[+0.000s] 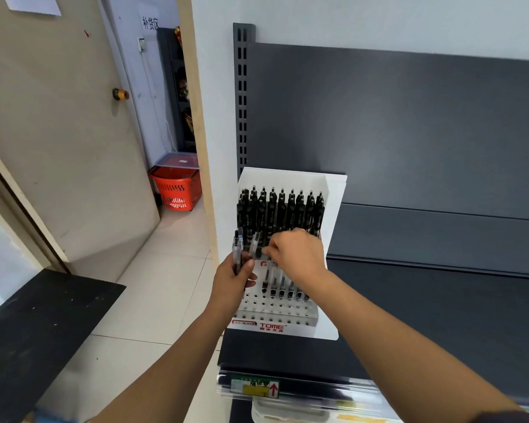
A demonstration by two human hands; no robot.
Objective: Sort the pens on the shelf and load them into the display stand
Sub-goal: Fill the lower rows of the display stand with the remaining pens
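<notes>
Loading is the step in hand, judged from how the items lie. Nearest the camera, a price label strip (257,387) runs along the front edge of the dark shelf (440,325). Both forearms reach over it to the white display stand (333,270), which sits at the shelf's left end, below the slotted upright (242,96).

Left hand (231,283): fingers and thumb are curled round a small bundle of clear pens (237,251), held upright just beside the stand's left edge. One pen of the bundle tilts out to the right.

Right hand (298,257): fingers are drawn together, the tips pinching what appears to be the top of a single clear pen (268,274) whose lower end is in the stand's middle row. The knuckles partly hide the grip point.

Stand condition: the front rows of holes are vacant, a middle row holds several more pens of the clear type, and the rear rows are filled with black pens (281,209).

Next move, as assessed: seat the pinched pen squarely in its hole and release it. Then draw another from the bundle and place it in the adjoining vacant hole without disturbing its neighbours.

Beyond, past the open door (58,132), a red basket (177,190) stands on the tiled floor.
</notes>
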